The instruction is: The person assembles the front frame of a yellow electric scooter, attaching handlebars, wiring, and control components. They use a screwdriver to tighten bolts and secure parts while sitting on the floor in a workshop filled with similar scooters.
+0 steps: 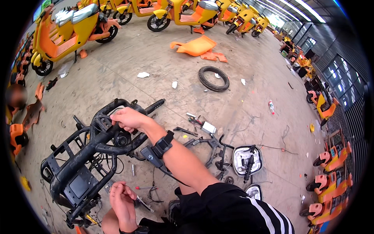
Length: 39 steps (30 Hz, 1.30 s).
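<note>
A black scooter frame (105,138) of bent tubes stands at the left, stripped of its panels. My right hand (130,119) reaches over its upper part, fingers closed at a bracket (103,123); whatever they pinch is hidden. Just beyond that hand, a black shock absorber (156,106) sticks out from the frame. My left hand (121,201) is raised beside the lower frame, fingers loosely bent and apart, holding nothing visible. Near it on the floor lies a red-handled screwdriver (144,188). A flat black plate (80,184) sits inside the frame tubes.
To the right are a tray-like shell (247,162) with a loose shock absorber (249,167), a silver box (208,127) with wires, and a sprocket (229,179). A tyre (214,78) and orange panel (196,46) lie farther off. Yellow scooters (72,35) line the back and sides.
</note>
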Each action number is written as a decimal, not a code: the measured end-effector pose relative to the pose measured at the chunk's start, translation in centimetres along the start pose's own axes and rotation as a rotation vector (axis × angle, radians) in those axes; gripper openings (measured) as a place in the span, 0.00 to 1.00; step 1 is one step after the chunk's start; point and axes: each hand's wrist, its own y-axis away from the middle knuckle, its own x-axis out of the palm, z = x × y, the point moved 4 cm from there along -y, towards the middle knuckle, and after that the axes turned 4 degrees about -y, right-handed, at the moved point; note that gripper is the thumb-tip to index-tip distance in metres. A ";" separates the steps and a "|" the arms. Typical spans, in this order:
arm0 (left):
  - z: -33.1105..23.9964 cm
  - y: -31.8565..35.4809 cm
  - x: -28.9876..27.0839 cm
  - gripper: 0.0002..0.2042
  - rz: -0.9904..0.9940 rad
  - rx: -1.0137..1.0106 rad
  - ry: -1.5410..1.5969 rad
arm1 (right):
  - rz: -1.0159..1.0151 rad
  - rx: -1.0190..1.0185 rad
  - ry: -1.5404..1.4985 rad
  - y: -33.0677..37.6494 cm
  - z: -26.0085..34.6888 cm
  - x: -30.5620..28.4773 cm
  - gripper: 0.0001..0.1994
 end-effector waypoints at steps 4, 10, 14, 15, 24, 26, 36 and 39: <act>0.5 -1.2 -1.8 0.11 -0.180 0.025 -0.007 | 0.005 -0.006 0.077 0.0 0.1 -0.3 0.13; 0.3 -2.1 -2.9 0.18 -0.277 -0.025 0.054 | 0.016 -0.011 0.027 -0.3 -0.3 -0.5 0.13; -0.3 -2.7 -2.0 0.20 -0.391 -0.015 0.023 | 0.010 0.014 -0.040 0.2 -0.5 -0.3 0.12; -0.3 -2.8 -2.0 0.19 -0.414 0.015 0.001 | 0.000 0.013 -0.061 0.4 -0.4 -0.1 0.12; -1.7 -1.5 1.0 0.18 -0.563 0.019 -0.185 | -0.071 -0.022 -0.178 1.9 -1.2 0.8 0.12; -1.4 -1.9 0.3 0.18 -0.509 0.026 -0.213 | -0.104 -0.031 -0.154 1.8 -1.4 0.5 0.13; -0.4 -4.6 -3.5 0.23 -0.444 0.110 -0.146 | -0.148 -0.072 -0.046 -0.1 -0.8 0.5 0.13; 0.1 -4.1 -2.8 0.23 -0.491 0.151 -0.128 | -0.124 -0.023 -0.052 0.2 -0.8 0.6 0.14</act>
